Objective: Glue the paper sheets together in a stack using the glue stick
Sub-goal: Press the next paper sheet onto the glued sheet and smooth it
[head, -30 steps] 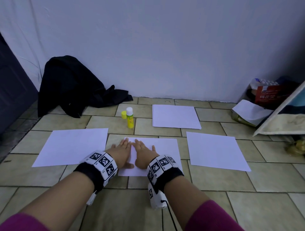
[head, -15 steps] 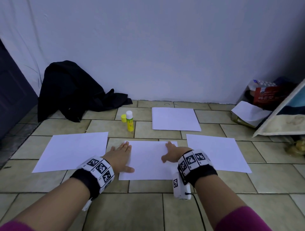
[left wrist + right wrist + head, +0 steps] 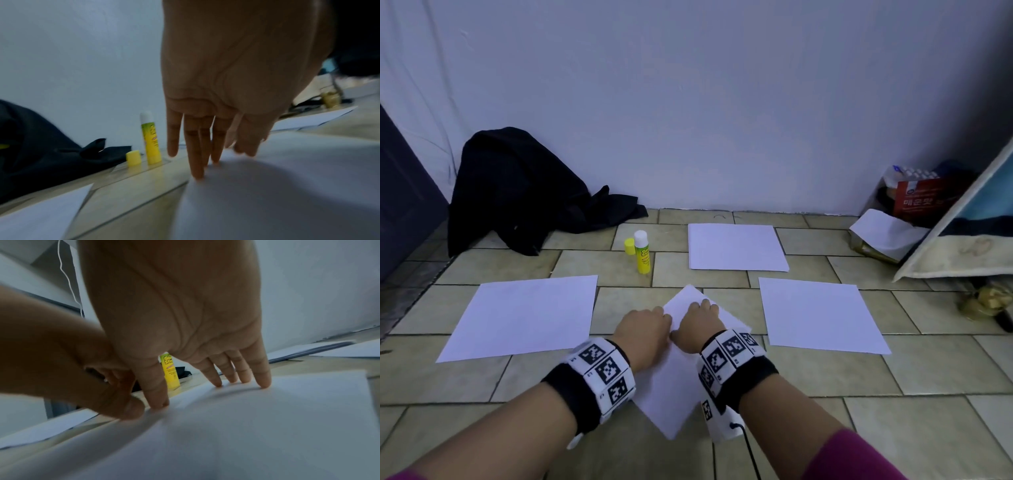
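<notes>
Both hands rest on the turned centre sheet on the floor. Left hand looks clenched from above; the left wrist view shows straight fingers pressing paper. Right hand lies flat, fingers straight, grasping nothing. Glue stick stands uncapped beyond the left hand, cap beside it

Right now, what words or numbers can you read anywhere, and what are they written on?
"매운맛" in white letters on the red box by the wall.
Glue stick label: green and red print, too blurred to read.
Wristbands: black-and-white square code patterns with tiny digits beside them, too small to read.
Paper sheets: blank.
</notes>
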Tool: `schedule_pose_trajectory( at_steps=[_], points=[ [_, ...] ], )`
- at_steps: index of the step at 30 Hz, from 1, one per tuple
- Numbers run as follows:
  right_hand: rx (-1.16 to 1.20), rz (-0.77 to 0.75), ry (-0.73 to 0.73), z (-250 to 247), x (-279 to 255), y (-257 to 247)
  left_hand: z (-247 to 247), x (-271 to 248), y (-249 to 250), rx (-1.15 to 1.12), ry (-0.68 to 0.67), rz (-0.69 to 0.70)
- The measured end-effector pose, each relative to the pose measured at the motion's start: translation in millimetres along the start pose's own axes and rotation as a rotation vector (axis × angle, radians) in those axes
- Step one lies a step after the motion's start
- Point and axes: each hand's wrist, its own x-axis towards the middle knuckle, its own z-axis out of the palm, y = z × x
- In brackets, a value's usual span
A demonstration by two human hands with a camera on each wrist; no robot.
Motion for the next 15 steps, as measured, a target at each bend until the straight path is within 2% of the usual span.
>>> schedule_pose_trajectory(
  at_steps=[3,8,12,15],
  points=[
    [0.016,-0.07,0.011,2.7,-5.3,-7.9,-5.1,-5.1,6.3,0.02,-0.033,-0.02],
    [-0.059,-0.343,-0.095,2.8,-6.6,-12.2,-2.6,-4.6,-14.0,-0.098,-0.055,-0.172],
    [-0.103,-0.441,-0.146,3.0,-8.4,-21.9,15.1,3.2,-33.1,-0.202,-0.223,-0.172],
    [-0.204,-0.454,-0.16,1.6,-8.0,-25.9,23.9,5.8,-37.2,-0.112,-0.246,-0.173]
  ],
)
